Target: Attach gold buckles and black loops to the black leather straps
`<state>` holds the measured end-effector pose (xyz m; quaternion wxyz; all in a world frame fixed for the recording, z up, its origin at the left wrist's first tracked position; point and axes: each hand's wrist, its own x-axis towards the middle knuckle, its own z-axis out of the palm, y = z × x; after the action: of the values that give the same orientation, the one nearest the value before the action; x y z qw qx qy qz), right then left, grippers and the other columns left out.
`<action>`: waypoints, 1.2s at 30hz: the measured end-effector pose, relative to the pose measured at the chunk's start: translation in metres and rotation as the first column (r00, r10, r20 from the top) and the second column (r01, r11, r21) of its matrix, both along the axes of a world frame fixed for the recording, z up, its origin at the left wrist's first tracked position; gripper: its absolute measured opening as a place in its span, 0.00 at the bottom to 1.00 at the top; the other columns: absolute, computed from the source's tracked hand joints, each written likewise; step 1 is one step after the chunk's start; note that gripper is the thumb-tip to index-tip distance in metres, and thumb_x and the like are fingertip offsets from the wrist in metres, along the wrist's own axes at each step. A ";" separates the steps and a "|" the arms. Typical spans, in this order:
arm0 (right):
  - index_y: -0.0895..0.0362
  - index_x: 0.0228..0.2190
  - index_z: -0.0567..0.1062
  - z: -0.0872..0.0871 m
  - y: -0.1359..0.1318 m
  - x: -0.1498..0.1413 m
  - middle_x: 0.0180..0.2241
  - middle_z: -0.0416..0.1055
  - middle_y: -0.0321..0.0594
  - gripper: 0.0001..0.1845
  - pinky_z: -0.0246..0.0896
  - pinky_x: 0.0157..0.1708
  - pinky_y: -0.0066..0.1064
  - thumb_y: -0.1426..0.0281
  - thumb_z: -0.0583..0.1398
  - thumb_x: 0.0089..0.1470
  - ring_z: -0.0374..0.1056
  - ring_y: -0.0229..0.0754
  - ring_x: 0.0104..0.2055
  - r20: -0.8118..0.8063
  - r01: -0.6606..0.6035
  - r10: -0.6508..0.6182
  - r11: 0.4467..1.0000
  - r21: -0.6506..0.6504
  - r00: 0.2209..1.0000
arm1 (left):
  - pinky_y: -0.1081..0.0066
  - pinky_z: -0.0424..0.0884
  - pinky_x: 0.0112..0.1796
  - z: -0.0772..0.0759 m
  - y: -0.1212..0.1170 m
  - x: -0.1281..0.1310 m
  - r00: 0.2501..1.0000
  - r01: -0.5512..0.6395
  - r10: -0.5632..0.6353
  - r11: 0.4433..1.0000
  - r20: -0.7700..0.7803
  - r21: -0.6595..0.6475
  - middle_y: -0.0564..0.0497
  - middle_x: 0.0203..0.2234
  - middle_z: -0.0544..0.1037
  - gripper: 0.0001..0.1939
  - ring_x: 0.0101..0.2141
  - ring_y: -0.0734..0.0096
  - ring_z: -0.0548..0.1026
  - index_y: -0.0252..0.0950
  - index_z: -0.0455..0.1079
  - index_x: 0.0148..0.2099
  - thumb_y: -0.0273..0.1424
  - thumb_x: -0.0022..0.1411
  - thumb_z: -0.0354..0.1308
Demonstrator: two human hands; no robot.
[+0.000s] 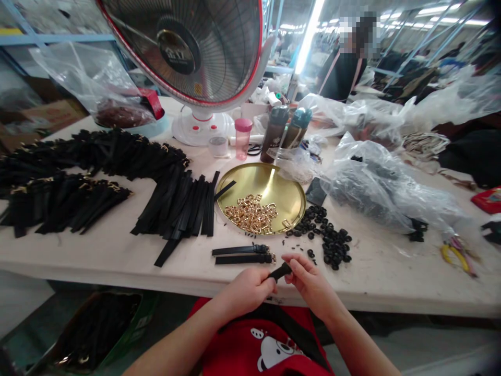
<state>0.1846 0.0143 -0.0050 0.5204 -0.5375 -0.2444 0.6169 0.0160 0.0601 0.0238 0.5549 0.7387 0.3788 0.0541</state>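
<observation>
A short black strap (279,272) is between my hands, above the table's front edge. My left hand (254,287) is closed around its lower part. The fingers of my right hand (303,274) pinch its upper end; a buckle there is hidden or too small to make out. Just beyond lie two black straps with gold buckles (243,258), side by side. A round gold tray (289,190) holds a heap of small gold buckles (250,213) and one strap end across its left rim. Black loops (335,245) lie in a loose pile right of the tray.
Rows of black straps (176,203) cover the table's left side. A large fan (188,52) stands behind, near a pink cup (242,138) and two dark bottles (274,133). Plastic bags (376,183) and yellow-handled pliers (456,258) lie right. A bin (135,324) stands below left; a person stands far back.
</observation>
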 end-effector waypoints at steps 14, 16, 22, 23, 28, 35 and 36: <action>0.55 0.31 0.77 0.010 0.001 -0.021 0.24 0.71 0.34 0.13 0.62 0.27 0.24 0.68 0.66 0.39 0.62 0.32 0.25 -0.294 0.259 -0.248 0.966 -0.002 0.923 | 0.75 0.61 0.30 0.000 -0.005 0.012 0.987 -0.146 0.156 0.970 -0.037 0.197 0.49 0.27 0.74 0.16 0.29 0.69 0.70 0.34 0.67 0.33 0.34 0.62 0.40; 0.54 0.32 0.77 0.013 -0.001 -0.024 0.25 0.71 0.34 0.13 0.61 0.28 0.24 0.67 0.66 0.40 0.62 0.32 0.25 -0.269 0.251 -0.239 0.968 0.012 0.933 | 0.74 0.61 0.30 0.001 -0.006 0.012 0.985 -0.159 0.169 0.966 -0.036 0.203 0.48 0.28 0.74 0.16 0.29 0.69 0.70 0.34 0.67 0.33 0.34 0.62 0.39; 0.54 0.32 0.77 0.016 0.000 -0.025 0.21 0.66 0.32 0.13 0.59 0.24 0.24 0.65 0.65 0.41 0.58 0.32 0.23 -0.206 0.229 -0.224 0.973 -0.001 0.953 | 0.73 0.62 0.32 0.005 -0.009 0.014 0.992 -0.099 0.114 0.968 -0.050 0.231 0.47 0.30 0.75 0.15 0.32 0.68 0.71 0.34 0.67 0.35 0.35 0.62 0.41; 0.54 0.33 0.77 0.016 0.000 -0.024 0.21 0.66 0.32 0.13 0.59 0.24 0.23 0.65 0.65 0.41 0.58 0.32 0.23 -0.220 0.223 -0.217 0.975 0.000 0.951 | 0.73 0.62 0.32 0.005 -0.009 0.015 0.990 -0.112 0.128 0.965 -0.055 0.236 0.47 0.30 0.75 0.16 0.32 0.68 0.71 0.34 0.67 0.35 0.35 0.62 0.41; 0.54 0.34 0.76 0.014 0.002 -0.026 0.20 0.65 0.31 0.14 0.57 0.22 0.21 0.64 0.64 0.41 0.57 0.30 0.22 -0.223 0.237 -0.239 0.971 -0.033 0.945 | 0.74 0.61 0.32 0.001 -0.009 0.019 0.995 -0.087 0.097 0.966 -0.027 0.243 0.48 0.30 0.75 0.15 0.31 0.69 0.71 0.34 0.67 0.35 0.35 0.62 0.41; 0.51 0.37 0.75 0.010 0.003 -0.030 0.22 0.66 0.31 0.15 0.58 0.23 0.23 0.66 0.61 0.43 0.58 0.32 0.23 -0.280 0.224 -0.223 0.974 -0.029 0.934 | 0.74 0.62 0.32 -0.009 -0.014 0.021 0.982 -0.190 0.186 0.954 0.039 0.231 0.49 0.30 0.75 0.20 0.32 0.69 0.71 0.35 0.67 0.34 0.37 0.64 0.37; 0.51 0.37 0.75 0.009 0.003 -0.031 0.23 0.66 0.31 0.14 0.58 0.23 0.24 0.65 0.60 0.43 0.59 0.32 0.23 -0.273 0.221 -0.222 0.975 -0.034 0.936 | 0.74 0.62 0.32 -0.011 -0.015 0.022 0.979 -0.204 0.200 0.951 0.041 0.234 0.49 0.30 0.75 0.20 0.31 0.70 0.71 0.36 0.67 0.34 0.37 0.64 0.37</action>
<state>0.1538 0.0169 0.0037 0.6147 -0.4714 -0.1069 0.6233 0.0380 0.0448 0.0130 0.4574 0.7566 0.4384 0.1618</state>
